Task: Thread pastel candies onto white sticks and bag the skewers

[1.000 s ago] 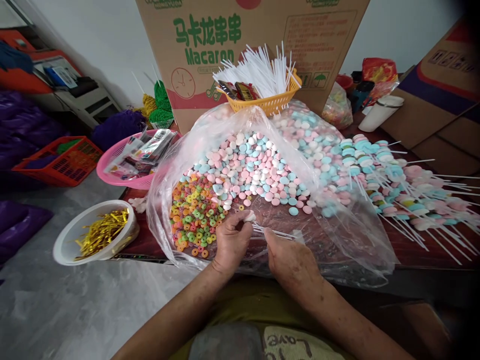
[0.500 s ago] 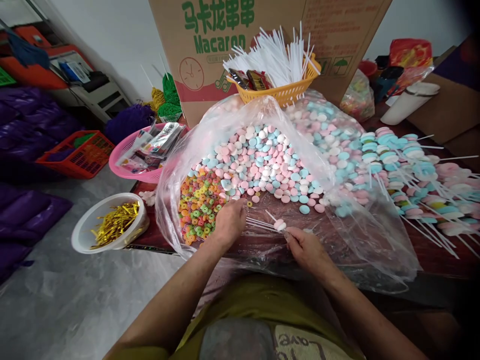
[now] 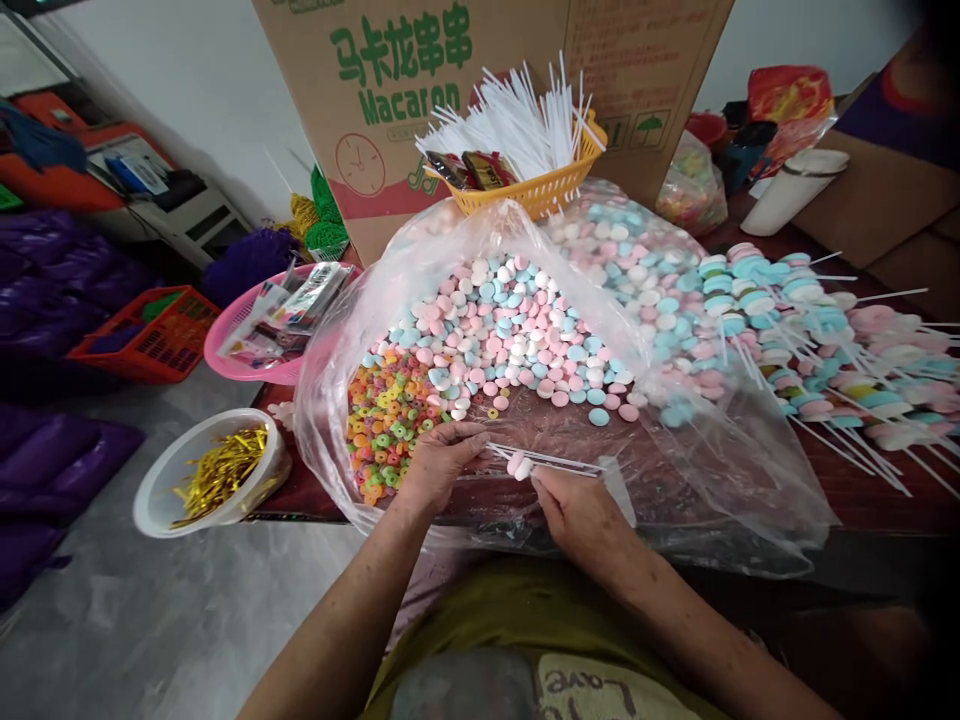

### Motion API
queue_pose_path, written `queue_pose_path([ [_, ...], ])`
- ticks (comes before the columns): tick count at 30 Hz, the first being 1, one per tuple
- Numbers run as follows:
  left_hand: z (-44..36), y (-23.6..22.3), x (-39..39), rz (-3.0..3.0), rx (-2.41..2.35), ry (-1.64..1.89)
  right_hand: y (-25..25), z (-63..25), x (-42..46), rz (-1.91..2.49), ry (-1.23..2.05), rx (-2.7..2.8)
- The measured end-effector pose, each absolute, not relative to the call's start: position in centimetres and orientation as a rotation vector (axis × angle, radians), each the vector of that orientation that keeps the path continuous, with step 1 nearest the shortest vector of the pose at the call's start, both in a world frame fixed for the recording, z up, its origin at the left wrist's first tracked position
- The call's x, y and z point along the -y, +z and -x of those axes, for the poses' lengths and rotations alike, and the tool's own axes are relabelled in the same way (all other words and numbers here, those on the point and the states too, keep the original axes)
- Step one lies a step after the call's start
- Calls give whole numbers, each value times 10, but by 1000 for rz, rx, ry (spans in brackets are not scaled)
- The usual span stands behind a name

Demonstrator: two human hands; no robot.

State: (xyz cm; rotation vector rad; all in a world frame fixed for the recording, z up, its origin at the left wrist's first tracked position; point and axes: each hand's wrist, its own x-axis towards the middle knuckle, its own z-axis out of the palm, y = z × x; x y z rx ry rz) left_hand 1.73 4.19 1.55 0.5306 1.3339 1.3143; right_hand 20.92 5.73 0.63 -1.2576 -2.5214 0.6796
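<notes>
My right hand point(image 3: 581, 510) is closed around thin white sticks point(image 3: 559, 462), which point left above the plastic sheet. A pink and a white candy disc point(image 3: 519, 466) sit on one stick, just beside the right fingertips. My left hand point(image 3: 439, 465) has its fingers pinched at the left ends of the sticks; what lies between the fingertips is hidden. Behind the left hand spreads a heap of colourful ring candies point(image 3: 386, 420). Farther back is a pile of pink, blue and white candy discs point(image 3: 517, 330) inside an opened clear plastic bag point(image 3: 720, 480).
Finished-looking candy skewers point(image 3: 817, 370) lie at the right. An orange basket point(image 3: 547, 190) of white sticks stands behind, before a cardboard box point(image 3: 367, 110). At left are a white tub point(image 3: 154, 515) of gold ties, a pink basket point(image 3: 217, 345) of packets and a red crate point(image 3: 161, 345).
The right hand and candy discs swung right, then came back left toward the left hand. The white candy held by the left fingers a second ago no longer shows there. The view shifted slightly.
</notes>
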Motion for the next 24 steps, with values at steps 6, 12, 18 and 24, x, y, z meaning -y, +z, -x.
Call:
queue_pose_path([
  [6, -30, 17, -47, -490, -1340, 1363, 18, -210, -53, 1429, 598, 2599],
  [12, -42, 17, -40, -547, -1361, 1373, 26, -200, -52, 1599, 619, 2693],
  [18, -23, 24, -65, -836, -1530, 1176, -2, -207, -57, 1332, 693, 2443],
  [24, -18, 14, -110, -1134, -1799, 1019, -13, -213, -65, 1400, 767, 2339],
])
